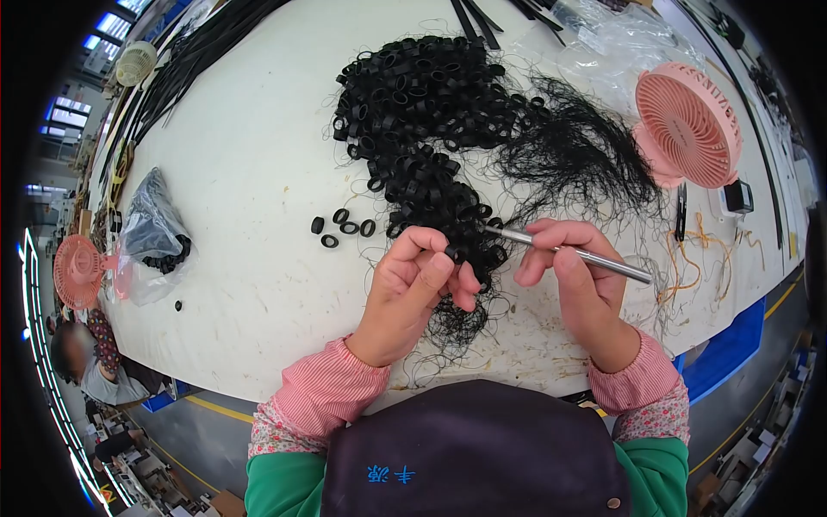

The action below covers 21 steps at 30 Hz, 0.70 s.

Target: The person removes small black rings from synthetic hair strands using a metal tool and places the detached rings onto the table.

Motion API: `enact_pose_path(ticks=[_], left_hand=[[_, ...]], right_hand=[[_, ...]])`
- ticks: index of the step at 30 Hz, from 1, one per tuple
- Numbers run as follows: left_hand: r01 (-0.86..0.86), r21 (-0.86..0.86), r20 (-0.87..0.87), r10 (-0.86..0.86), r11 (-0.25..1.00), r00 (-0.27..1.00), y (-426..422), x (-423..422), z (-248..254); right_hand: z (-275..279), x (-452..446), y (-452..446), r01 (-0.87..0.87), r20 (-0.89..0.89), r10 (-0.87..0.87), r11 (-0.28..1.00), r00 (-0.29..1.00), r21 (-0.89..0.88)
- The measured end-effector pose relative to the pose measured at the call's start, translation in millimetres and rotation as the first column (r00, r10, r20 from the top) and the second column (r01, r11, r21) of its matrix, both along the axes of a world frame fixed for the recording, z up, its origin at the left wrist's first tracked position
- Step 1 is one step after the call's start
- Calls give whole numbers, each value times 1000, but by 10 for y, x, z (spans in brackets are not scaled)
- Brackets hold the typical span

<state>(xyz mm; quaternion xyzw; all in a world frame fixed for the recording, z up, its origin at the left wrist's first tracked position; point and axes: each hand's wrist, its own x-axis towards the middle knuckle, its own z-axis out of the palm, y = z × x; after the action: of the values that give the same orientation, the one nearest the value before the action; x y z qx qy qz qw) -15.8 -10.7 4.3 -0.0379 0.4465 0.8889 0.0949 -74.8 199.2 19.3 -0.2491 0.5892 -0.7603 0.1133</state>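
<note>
White worktable (250, 172), grey floor (211, 439) with yellow lines (220, 408), bright windows (69, 116) at upper left

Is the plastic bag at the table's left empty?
Not empty: the plastic bag has black rings showing at its lower end; how full, I cannot tell.

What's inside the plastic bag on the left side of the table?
Black rings show at the near end of the plastic bag; its creased, glossy film hides whatever else it holds.

1 small black ring (456, 253), pinched upright in the left hand (422, 280).
</note>
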Motion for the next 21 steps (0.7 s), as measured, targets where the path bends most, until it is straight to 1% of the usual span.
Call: enact_pose_path(ticks=[1,3,4,5,7,13,21], left_hand=[[9,18,27,-10,1000,1000,-9,1,-9],[5,17,33,-5,1000,999,-15,-1,-17],[1,17,38,-1,1000,999,-15,-1,-19],[1,17,39,-1,1000,999,-11,-1,-17],[0,-15,50,0,1000,999,3,2,-12],[-4,-58,46,6,998,999,11,9,-21],[-5,-39,47,7,999,999,6,9,-19]], right_hand=[[-6,-7,17,-1,0,1,1000,1000,0],[-20,-30,47,-102,-74,103,995,992,24],[-12,-33,15,-94,-117,97,995,988,34],[-7,-31,9,-94,-116,97,995,988,34],[-4,-26,4,-117,-129,128,989,983,89],[-18,-22,-17,-94,-158,117,985,981,142],[-14,-24,-24,-93,-165,117,985,979,147]])
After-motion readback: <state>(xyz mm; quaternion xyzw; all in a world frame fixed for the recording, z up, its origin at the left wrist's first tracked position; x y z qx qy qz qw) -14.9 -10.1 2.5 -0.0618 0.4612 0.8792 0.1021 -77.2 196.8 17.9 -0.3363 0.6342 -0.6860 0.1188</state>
